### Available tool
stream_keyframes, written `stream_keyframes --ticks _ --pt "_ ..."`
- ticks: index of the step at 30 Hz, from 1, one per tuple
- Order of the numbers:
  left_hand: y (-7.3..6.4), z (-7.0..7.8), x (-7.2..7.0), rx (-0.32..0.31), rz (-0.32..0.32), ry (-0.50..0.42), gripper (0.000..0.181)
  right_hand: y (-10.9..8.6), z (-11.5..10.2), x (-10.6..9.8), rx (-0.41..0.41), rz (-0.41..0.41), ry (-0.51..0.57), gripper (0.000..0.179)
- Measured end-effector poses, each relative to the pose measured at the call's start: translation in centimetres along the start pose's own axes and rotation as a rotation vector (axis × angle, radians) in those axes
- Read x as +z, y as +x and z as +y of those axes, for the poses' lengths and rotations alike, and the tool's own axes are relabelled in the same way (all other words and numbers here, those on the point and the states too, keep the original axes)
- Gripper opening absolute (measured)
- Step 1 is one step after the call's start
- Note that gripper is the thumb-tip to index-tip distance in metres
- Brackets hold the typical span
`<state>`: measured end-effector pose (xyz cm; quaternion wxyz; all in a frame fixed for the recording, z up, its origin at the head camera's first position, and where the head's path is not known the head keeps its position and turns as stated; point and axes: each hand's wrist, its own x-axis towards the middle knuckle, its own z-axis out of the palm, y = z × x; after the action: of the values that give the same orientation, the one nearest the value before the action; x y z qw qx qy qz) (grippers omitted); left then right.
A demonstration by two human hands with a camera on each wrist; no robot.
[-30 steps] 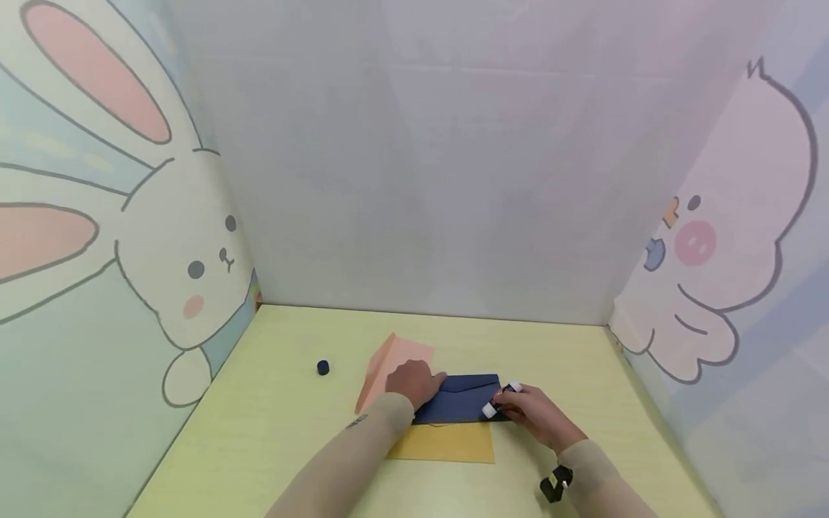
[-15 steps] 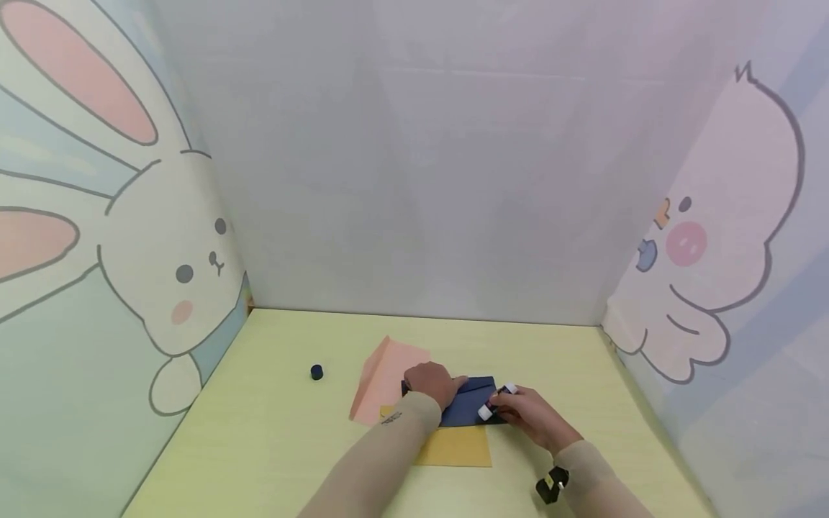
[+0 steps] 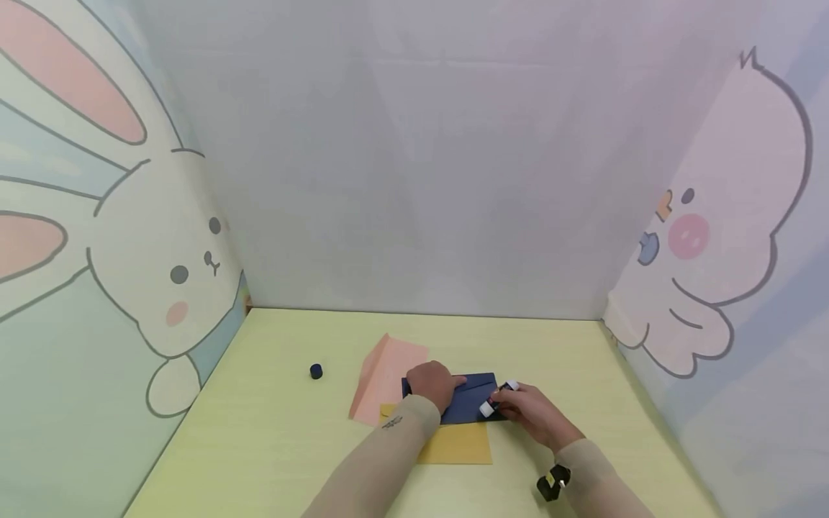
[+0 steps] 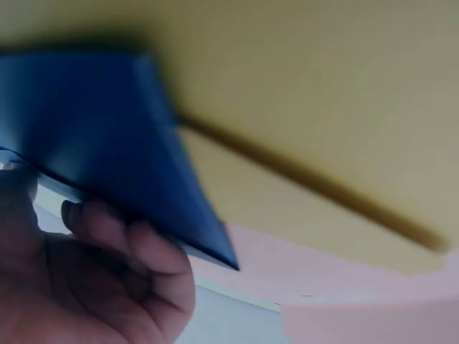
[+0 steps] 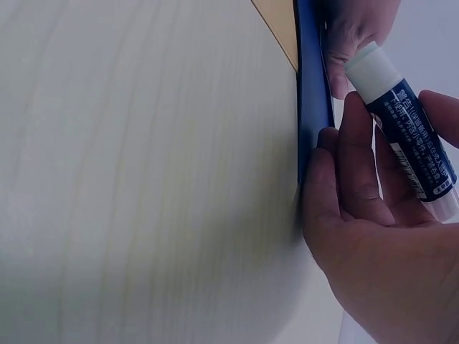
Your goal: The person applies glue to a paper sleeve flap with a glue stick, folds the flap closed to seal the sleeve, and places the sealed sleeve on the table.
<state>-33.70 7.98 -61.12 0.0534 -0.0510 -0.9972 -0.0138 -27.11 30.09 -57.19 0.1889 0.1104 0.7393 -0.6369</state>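
Observation:
A dark blue envelope [image 3: 476, 399] lies over the front part of the table, its flap line visible along the top. My left hand [image 3: 432, 383] rests on its left part, thumb stretched right along the flap. In the left wrist view, curled fingers [image 4: 154, 254] meet the far edge of the blue envelope [image 4: 107, 136]. At the right end, my right hand [image 3: 534, 414] holds a glue stick [image 3: 499, 400], dark-labelled and white at both ends. The right wrist view shows the glue stick [image 5: 412, 140] tilted between thumb and fingers, other fingertips right at the envelope's edge.
A yellow envelope [image 3: 456, 446] lies partly under the blue one, nearer me. Behind and to the left is a pink envelope [image 3: 391, 367] with its flap raised. A small dark cap [image 3: 316, 371] stands farther left on the table [image 3: 272, 432]. Cartoon-printed walls [image 3: 421, 180] surround it.
My left hand has slid right along the blue envelope, mostly in the first half second, uncovering its left corner. The right hand and glue stick have stayed nearly in place.

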Motion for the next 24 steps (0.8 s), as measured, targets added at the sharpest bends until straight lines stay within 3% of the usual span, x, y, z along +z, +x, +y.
stream_keyframes --ticks 3,6,15,24 --pt "-0.2 -0.6 0.3 0.021 0.049 -0.047 0.085 0.0 0.1 -0.1 0.002 0.000 0.002 0.038" --pt "-0.4 -1.4 0.2 0.032 0.060 -0.079 0.084 0.0 0.2 -0.1 0.003 -0.001 0.003 0.038" --pt "-0.5 -3.9 -1.4 0.011 -0.042 -0.281 0.076 0.0 0.1 -0.1 -0.010 0.002 0.004 0.033" --pt "-0.9 -5.4 -1.9 -0.038 -0.043 -0.315 0.071 -0.1 0.1 -0.1 -0.014 -0.010 0.013 0.037"
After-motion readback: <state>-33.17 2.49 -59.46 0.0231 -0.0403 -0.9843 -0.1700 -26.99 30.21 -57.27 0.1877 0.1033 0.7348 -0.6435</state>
